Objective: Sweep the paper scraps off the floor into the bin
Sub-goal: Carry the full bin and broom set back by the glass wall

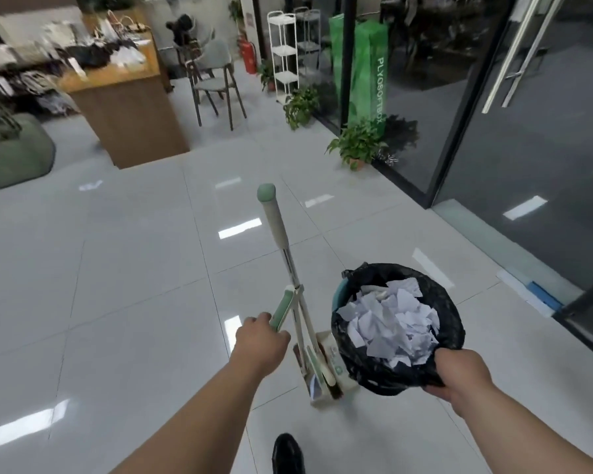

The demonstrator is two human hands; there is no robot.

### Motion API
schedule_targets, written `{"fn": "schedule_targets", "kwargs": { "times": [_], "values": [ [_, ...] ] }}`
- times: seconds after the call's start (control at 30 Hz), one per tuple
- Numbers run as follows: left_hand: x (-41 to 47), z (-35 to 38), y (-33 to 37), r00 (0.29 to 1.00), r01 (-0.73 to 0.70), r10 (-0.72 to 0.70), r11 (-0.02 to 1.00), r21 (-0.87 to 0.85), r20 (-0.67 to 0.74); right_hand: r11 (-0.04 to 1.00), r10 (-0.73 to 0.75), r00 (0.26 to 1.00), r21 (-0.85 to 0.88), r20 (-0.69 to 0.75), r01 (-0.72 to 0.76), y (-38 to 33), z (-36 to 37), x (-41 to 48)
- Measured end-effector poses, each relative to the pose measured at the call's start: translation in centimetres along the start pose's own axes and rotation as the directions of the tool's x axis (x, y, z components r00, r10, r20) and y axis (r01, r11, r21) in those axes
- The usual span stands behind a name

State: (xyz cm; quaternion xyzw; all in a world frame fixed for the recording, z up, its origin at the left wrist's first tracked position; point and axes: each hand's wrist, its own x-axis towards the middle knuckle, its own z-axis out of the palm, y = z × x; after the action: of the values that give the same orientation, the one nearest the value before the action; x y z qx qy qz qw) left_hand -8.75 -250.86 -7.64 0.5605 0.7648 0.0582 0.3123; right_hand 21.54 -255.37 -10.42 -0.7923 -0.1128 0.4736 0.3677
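My right hand [461, 374] grips the near rim of a round bin [350, 357] lined with a black bag and lifted off the floor. White paper scraps [391, 323] fill it. My left hand [262, 340] is closed on the green dustpan handle [281, 309]. The cream dustpan [336, 367] hangs below it, with the broom clipped in and a scrap or two inside. The broom's long handle [274, 220] with a green cap sticks up and away from me.
The grey tile floor [117, 285] is glossy. A glass wall and door [528, 148] run along the right with potted plants [356, 145] at the base. A wooden counter [127, 107], chair [216, 77] and white rack [283, 53] stand further back. My black shoe [288, 455] is at the bottom.
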Motion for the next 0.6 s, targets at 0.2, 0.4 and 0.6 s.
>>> {"fn": "schedule_targets", "kwargs": {
  "times": [0.2,0.4,0.6],
  "values": [
    [7.3,0.3,-1.7,0.990,0.072,-0.071,0.997,-0.008,0.122,0.999,0.037,0.999,0.033,-0.036,-0.036,-2.2,5.1,2.3],
    [15.8,1.9,-1.3,0.948,0.081,-0.065,0.996,-0.039,0.313,0.999,0.043,0.994,0.029,-0.099,-0.041,-6.0,10.9,5.4],
    [20.4,4.0,0.3,0.833,0.266,-0.042,0.904,-0.334,0.551,0.997,0.064,0.984,0.047,-0.165,-0.057,-9.5,13.7,7.9]
  ]
}}
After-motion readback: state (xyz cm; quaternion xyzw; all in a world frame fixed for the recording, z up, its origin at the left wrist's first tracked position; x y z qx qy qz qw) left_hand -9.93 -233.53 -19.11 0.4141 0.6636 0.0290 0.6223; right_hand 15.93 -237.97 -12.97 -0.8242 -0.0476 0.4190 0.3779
